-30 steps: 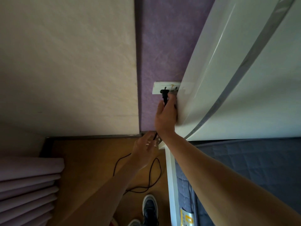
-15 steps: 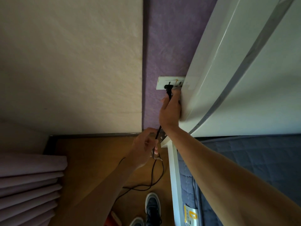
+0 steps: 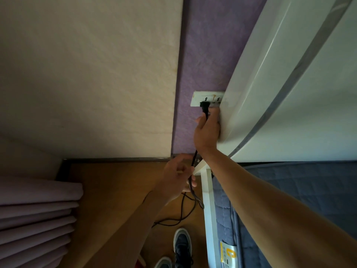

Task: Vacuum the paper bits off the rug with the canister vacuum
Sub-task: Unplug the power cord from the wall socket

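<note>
Vacuum cord (plug socketed) runs from right hand to left hand.

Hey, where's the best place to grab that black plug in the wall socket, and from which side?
Pinch the black plug by its stiff moulded body right at the wall socket, not by the thin cord. Come from below and the left: the white panel crowds its right side, and the plug's body points down toward the floor.

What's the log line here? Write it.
plug: in wall socket | right hand: grips cord below plug | left hand: pinches cord lower | vacuum: unseen
</note>
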`<state>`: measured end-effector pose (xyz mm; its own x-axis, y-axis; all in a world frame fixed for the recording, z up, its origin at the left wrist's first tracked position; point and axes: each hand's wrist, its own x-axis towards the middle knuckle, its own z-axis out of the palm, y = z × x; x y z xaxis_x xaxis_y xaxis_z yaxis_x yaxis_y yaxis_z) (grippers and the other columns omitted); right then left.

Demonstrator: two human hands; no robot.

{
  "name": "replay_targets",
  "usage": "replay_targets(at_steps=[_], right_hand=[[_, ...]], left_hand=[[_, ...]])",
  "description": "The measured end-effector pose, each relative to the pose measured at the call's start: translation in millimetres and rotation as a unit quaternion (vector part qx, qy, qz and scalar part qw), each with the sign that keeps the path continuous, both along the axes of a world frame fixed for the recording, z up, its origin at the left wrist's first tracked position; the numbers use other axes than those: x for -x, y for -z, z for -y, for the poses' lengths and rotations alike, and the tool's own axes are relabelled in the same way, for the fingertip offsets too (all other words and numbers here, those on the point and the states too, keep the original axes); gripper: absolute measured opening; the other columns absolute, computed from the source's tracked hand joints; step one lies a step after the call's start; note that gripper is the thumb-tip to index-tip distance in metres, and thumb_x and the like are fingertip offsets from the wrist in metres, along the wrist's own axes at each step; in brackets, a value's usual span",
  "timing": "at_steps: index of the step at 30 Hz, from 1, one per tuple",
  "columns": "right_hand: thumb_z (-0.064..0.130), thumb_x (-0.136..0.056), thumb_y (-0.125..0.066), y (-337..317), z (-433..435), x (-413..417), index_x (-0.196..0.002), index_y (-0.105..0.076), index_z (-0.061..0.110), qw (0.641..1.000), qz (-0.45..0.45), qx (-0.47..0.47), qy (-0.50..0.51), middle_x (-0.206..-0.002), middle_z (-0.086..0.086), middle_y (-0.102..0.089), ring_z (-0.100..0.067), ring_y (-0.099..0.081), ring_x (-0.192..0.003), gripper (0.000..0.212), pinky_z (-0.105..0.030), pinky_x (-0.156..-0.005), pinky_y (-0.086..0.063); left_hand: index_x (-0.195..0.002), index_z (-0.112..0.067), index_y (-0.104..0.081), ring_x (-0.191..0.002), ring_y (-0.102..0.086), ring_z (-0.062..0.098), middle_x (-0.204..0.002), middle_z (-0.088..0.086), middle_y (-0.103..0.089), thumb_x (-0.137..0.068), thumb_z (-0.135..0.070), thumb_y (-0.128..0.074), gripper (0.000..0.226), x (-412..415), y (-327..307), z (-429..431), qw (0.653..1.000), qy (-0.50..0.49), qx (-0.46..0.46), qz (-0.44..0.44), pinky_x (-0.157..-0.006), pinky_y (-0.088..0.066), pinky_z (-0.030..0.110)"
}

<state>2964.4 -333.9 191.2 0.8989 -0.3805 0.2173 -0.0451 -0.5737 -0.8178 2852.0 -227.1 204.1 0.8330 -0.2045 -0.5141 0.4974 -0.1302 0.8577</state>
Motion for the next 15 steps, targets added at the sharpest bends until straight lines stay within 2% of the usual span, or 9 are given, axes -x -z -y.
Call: replay_targets(at_steps=[2,3,5,7,9,12,15], right_hand=[[0.007,-0.103,-0.038,6.3,3.3,21.2,-0.107,-0.047,0.002,1.0,-0.011,-0.018,-0.018,-0.082,-0.014,-0.061,-0.015,-0.055,-0.07,0.011,-0.025,-0.059,-0.045],[0.009,-0.104,-0.037,10.1,5.1,34.6,-0.104,-0.046,0.005,0.999,-0.022,-0.032,-0.034,-0.081,-0.012,-0.059,-0.017,-0.056,-0.07,0.01,-0.028,-0.059,-0.044],[0.013,-0.104,-0.036,19.1,9.2,56.5,-0.104,-0.046,0.009,0.996,-0.048,-0.054,-0.06,-0.084,-0.006,-0.059,-0.018,-0.057,-0.072,0.011,-0.027,-0.062,-0.042],[0.017,-0.105,-0.037,27.5,13.6,64.1,-0.11,-0.047,0.009,0.993,-0.06,-0.07,-0.07,-0.086,-0.001,-0.061,-0.016,-0.059,-0.071,0.014,-0.028,-0.062,-0.045],[0.02,-0.105,-0.038,27.2,10.6,60.0,-0.114,-0.046,0.009,0.99,-0.057,-0.082,-0.094,-0.084,0.001,-0.063,-0.016,-0.061,-0.069,0.016,-0.036,-0.06,-0.051],[0.019,-0.104,-0.042,26.5,4.0,58.8,-0.114,-0.045,0.007,0.987,-0.032,-0.074,-0.141,-0.081,0.0,-0.065,-0.016,-0.063,-0.066,0.016,-0.038,-0.057,-0.054],[0.017,-0.103,-0.046,19.2,-7.4,60.3,-0.111,-0.043,0.005,0.977,0.0,-0.066,-0.203,-0.078,-0.006,-0.066,-0.017,-0.064,-0.063,0.014,-0.035,-0.053,-0.053]], left_hand=[[-0.103,-0.013,-0.059,-0.067,-0.069,0.015,-0.082,0.013,-0.068,-0.101,-0.013,-0.052,0.007,13.4,1.2,-0.9,0.999,0.034,-0.008,-0.041,-0.062,-0.058,0.024],[-0.098,-0.01,-0.059,-0.066,-0.066,0.013,-0.08,0.011,-0.066,-0.102,-0.014,-0.051,0.01,22.2,1.4,-1.5,0.997,0.051,-0.007,-0.064,-0.064,-0.057,0.024],[-0.102,0.003,-0.059,-0.067,-0.064,0.014,-0.077,0.009,-0.063,-0.103,-0.014,-0.048,0.02,38.3,6.0,-2.4,0.994,0.072,-0.008,-0.086,-0.066,-0.056,0.026],[-0.109,0.008,-0.058,-0.069,-0.063,0.018,-0.076,0.01,-0.063,-0.103,-0.014,-0.047,0.025,46.8,8.5,-4.4,0.994,0.074,-0.016,-0.073,-0.069,-0.057,0.036],[-0.108,0.007,-0.059,-0.07,-0.065,0.02,-0.076,0.011,-0.064,-0.102,-0.013,-0.048,0.024,49.3,11.2,-6.3,0.997,0.051,-0.017,-0.053,-0.076,-0.057,0.047],[-0.109,0.0,-0.059,-0.068,-0.065,0.021,-0.075,0.012,-0.065,-0.1,-0.006,-0.05,0.014,55.5,17.2,-5.6,0.999,0.001,-0.016,-0.039,-0.068,-0.058,0.039],[-0.104,-0.003,-0.059,-0.066,-0.065,0.025,-0.073,0.013,-0.065,-0.098,-0.002,-0.053,0.008,66.9,30.4,-10.0,0.997,-0.061,-0.035,-0.006,-0.069,-0.058,0.048]])
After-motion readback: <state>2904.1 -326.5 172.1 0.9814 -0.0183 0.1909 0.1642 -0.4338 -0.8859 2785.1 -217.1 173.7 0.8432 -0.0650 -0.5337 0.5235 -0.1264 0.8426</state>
